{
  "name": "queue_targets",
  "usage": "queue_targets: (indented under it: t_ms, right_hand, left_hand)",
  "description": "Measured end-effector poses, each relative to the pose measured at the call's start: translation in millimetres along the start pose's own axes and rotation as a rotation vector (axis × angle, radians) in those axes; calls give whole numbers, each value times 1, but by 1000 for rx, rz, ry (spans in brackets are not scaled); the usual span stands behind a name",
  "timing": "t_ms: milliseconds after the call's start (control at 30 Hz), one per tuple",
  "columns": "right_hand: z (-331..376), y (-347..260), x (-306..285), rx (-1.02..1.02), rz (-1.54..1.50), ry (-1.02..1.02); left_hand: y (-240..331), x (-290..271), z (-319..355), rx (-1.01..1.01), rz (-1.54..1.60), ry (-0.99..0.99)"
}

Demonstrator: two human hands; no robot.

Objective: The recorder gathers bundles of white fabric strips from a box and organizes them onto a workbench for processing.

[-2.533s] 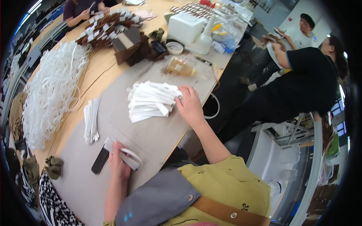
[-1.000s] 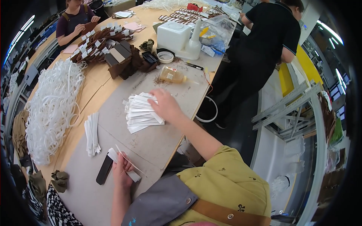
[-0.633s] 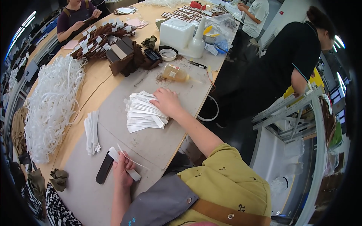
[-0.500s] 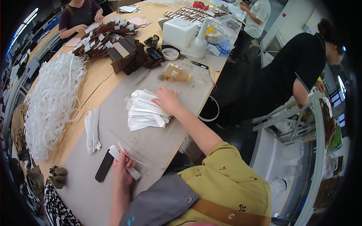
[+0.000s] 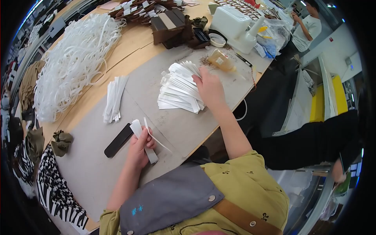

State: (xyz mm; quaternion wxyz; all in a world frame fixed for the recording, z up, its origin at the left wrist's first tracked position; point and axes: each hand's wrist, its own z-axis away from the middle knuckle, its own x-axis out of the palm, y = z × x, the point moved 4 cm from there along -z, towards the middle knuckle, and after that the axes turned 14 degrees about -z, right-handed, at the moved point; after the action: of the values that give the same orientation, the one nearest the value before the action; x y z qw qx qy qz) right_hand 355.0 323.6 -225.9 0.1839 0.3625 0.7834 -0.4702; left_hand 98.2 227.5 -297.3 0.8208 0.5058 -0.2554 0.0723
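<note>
My left hand point(image 5: 141, 149) is closed round a flat white strip point(image 5: 136, 128), whose lower end sticks out below the fingers. A thin white ribbon point(image 5: 159, 140) also runs out of that grip and curls to the right. Beside this hand a black flat strip point(image 5: 118, 140) lies on the grey work surface. My right hand point(image 5: 211, 88) is at the right edge of a fanned pile of white strips point(image 5: 178, 92), thumb and fingers closed on strips there; some fingertips are hidden. A smaller bundle of white strips point(image 5: 115, 100) lies left of the pile.
A tangled heap of white ribbon point(image 5: 76, 62) covers the far left. Behind the pile stand a brown block-shaped bundle point(image 5: 168, 24), a tape roll point(image 5: 217, 40), a white container point(image 5: 231, 23), an amber bottle point(image 5: 221, 59) and a pen point(image 5: 243, 59). Other people stand beyond the table and at right.
My view has shifted, so the table things appear farther right and higher. My right hand has turned and moved along the pile's right edge. The left hand keeps its white strip and ribbon.
</note>
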Motion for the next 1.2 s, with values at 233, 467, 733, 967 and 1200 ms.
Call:
queue_targets:
  t_ms: [233,467,733,967,1200]
  right_hand:
    - [61,-49,37,784,-1346,-416]
    - [97,-66,68,1002,-1539,-564]
    - [110,-81,76,974,-1479,-636]
    - [124,-86,86,1073,-1581,-789]
    - [123,-88,85,1086,-1600,-685]
  left_hand:
    - [2,1,1,79,-73,64]
    - [3,-4,2,49,240,-137]
    - [6,-5,5,19,17,14]
    - [0,-9,3,33,-20,101]
    - [-4,-12,2,48,110,-5]
